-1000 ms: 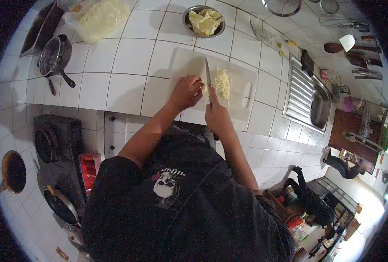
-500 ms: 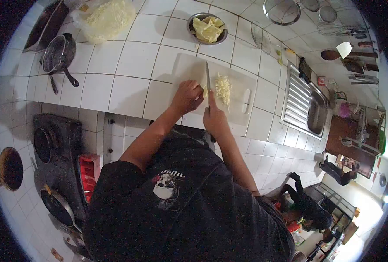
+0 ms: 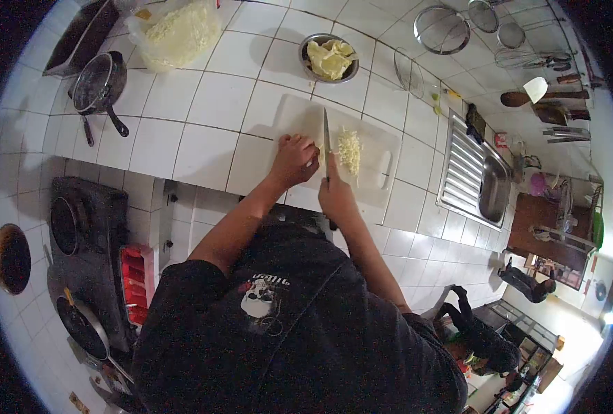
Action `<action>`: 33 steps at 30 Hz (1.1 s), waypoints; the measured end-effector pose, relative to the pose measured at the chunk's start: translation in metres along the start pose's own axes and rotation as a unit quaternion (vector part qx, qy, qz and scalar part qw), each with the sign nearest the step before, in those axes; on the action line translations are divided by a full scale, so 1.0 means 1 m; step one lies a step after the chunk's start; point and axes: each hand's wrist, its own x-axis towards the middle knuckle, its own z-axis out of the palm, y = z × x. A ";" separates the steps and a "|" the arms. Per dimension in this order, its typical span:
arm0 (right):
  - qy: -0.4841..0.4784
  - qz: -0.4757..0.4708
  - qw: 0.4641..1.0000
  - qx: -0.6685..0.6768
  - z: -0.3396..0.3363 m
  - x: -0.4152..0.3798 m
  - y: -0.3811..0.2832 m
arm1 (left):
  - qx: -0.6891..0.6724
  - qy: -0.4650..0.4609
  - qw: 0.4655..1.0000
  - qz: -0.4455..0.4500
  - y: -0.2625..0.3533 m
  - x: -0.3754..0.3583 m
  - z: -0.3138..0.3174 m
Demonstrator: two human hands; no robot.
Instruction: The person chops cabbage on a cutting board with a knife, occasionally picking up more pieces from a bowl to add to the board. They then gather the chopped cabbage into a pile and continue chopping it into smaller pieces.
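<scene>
My right hand (image 3: 337,197) is closed round the handle of a kitchen knife (image 3: 326,131), its blade pointing away from me over a white cutting board (image 3: 374,181). Left of the blade, my left hand (image 3: 295,160) has its fingers curled down on a pale piece of cabbage, mostly hidden under them. A heap of finely shredded cabbage (image 3: 349,150) lies on the board just right of the knife. Beyond the board, a metal bowl (image 3: 305,63) holds pale cabbage leaves (image 3: 330,58).
A plastic bag of shredded cabbage (image 3: 175,34) and a dark pan (image 3: 99,83) are on the tiled counter at left. A stove (image 3: 89,259) stands lower left. To the right is a metal sink (image 3: 493,186); strainers (image 3: 442,30) hang nearby. Two other people are farther off.
The view has shifted slightly. Both hands stay at the board, with the knife still in my right hand and the left still on the cabbage piece.
</scene>
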 end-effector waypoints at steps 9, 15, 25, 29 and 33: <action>-0.009 0.006 1.000 0.012 -0.019 0.002 -0.003 | 0.001 -0.001 1.000 -0.019 -0.001 0.000 0.002; 0.022 -0.005 0.999 0.041 0.011 0.011 0.003 | -0.024 -0.009 0.998 -0.051 -0.001 0.001 0.005; -0.027 0.000 0.999 -0.029 -0.028 -0.005 -0.014 | -0.050 0.006 0.997 -0.055 -0.001 0.009 0.000; 0.021 -0.022 0.999 0.037 0.005 0.002 0.002 | -0.073 -0.009 0.995 -0.061 -0.001 0.008 -0.003; 0.041 -0.034 0.998 0.038 0.026 0.019 0.012 | -0.027 0.051 0.997 -0.047 -0.002 0.009 0.007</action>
